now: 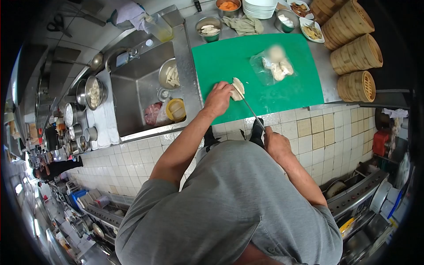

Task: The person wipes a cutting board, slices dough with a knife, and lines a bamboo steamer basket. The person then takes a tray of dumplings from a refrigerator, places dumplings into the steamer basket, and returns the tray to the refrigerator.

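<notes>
A pale, whitish piece of food (238, 86) lies on the green cutting board (216, 55), partly sliced. My left hand (218, 98) presses on its left side, with the fingers bent together over it. In my right hand (277, 145), near the board's front edge, is the handle of a long knife (251, 110), its blade slanting up and left to the food. The handle is mostly hidden by my fingers. Farther back on the board, a clear plastic bag (267, 73) bears more whitish pieces (281, 70).
Left of the board is a steel sink (137, 84) holding a bowl of pale strips (172, 75) and a yellow container (176, 109). Bowls, stacked plates (258, 8) and a cloth (244, 25) line the back. Bamboo steamers (353, 55) stand at the right.
</notes>
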Motion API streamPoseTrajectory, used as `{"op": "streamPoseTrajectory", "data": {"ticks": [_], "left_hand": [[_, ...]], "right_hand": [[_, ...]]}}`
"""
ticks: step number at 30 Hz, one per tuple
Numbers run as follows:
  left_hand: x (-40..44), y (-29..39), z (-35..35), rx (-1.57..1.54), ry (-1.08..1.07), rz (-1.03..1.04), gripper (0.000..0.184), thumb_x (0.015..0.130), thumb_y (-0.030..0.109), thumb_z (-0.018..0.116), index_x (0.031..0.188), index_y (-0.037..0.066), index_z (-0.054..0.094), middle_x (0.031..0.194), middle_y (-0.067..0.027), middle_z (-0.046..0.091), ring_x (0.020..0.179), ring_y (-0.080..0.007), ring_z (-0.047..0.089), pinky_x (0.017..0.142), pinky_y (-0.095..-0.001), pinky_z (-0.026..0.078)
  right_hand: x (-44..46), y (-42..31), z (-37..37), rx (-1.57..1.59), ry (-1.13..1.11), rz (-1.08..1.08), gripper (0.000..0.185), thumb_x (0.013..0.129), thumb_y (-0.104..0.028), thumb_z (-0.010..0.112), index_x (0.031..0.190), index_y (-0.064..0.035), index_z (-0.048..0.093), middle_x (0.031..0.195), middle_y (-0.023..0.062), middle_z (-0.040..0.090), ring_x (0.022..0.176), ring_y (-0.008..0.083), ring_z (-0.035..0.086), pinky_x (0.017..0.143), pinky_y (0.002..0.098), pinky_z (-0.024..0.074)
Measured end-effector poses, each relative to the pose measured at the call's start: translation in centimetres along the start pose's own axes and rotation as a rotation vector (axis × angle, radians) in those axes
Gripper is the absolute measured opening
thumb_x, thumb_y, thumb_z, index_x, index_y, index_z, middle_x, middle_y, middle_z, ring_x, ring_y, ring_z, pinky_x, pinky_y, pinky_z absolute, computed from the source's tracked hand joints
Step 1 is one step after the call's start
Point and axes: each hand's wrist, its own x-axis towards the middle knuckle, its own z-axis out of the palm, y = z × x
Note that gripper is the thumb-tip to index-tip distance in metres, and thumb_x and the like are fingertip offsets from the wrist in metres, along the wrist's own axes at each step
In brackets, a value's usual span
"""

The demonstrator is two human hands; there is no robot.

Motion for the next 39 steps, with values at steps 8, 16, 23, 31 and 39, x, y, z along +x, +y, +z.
{"op": "streamPoseTrajectory", "data": {"ticks": [8,16,23,31,39], "left_hand": [[0.1,-0.1,0.0,-0.016,-0.006,0.002,0.022,0.096,0.005,0.063,0.117,0.008,0.065,0.122,-0.0113,0.059,0.118,-0.0362,0.056,0.102,-0.0466,0.049],[0.1,1.2,-0.4,-0.002,-0.040,-0.030,0.038,0.094,0.000,0.061,0.129,0.013,0.067,0.124,-0.0124,0.057,0.122,-0.0337,0.056,0.103,-0.0442,0.051],[0.3,0.8,-0.4,0.071,-0.117,-0.048,0.045,0.090,-0.003,0.057,0.128,0.018,0.070,0.124,-0.0101,0.057,0.121,-0.0309,0.057,0.102,-0.0416,0.052],[-0.4,0.3,0.4,-0.007,0.112,-0.050,0.022,0.096,0.006,0.062,0.117,0.009,0.067,0.120,-0.0123,0.058,0.115,-0.0339,0.058,0.098,-0.0452,0.052],[-0.6,-0.2,0.8,0.019,0.114,0.021,0.014,0.097,0.011,0.064,0.110,0.007,0.065,0.114,-0.0118,0.061,0.111,-0.0356,0.058,0.097,-0.0469,0.050]], "right_hand": [[1.4,-0.1,0.5,0.014,-0.039,0.007,0.033,0.094,-0.008,0.052,0.125,0.0020,0.049,0.101,0.0286,0.073,0.097,0.0457,0.072,0.085,0.0554,0.0561],[7.5,-1.8,2.4,-0.042,-0.019,0.004,0.029,0.098,-0.007,0.045,0.126,0.0009,0.047,0.104,0.0269,0.074,0.101,0.0436,0.073,0.086,0.0537,0.0573],[6.4,-1.5,2.5,-0.049,-0.025,0.003,0.028,0.096,-0.008,0.048,0.122,0.0011,0.047,0.102,0.0270,0.074,0.100,0.0446,0.073,0.085,0.0547,0.0571],[-4.0,3.9,-0.9,-0.025,-0.037,-0.018,0.021,0.095,-0.012,0.051,0.112,0.0000,0.050,0.090,0.0286,0.072,0.087,0.0495,0.071,0.079,0.0608,0.0538],[1.6,0.7,2.2,0.032,0.124,-0.067,0.020,0.092,-0.010,0.054,0.109,0.0003,0.049,0.084,0.0301,0.071,0.081,0.0500,0.071,0.073,0.0612,0.0543]]}}
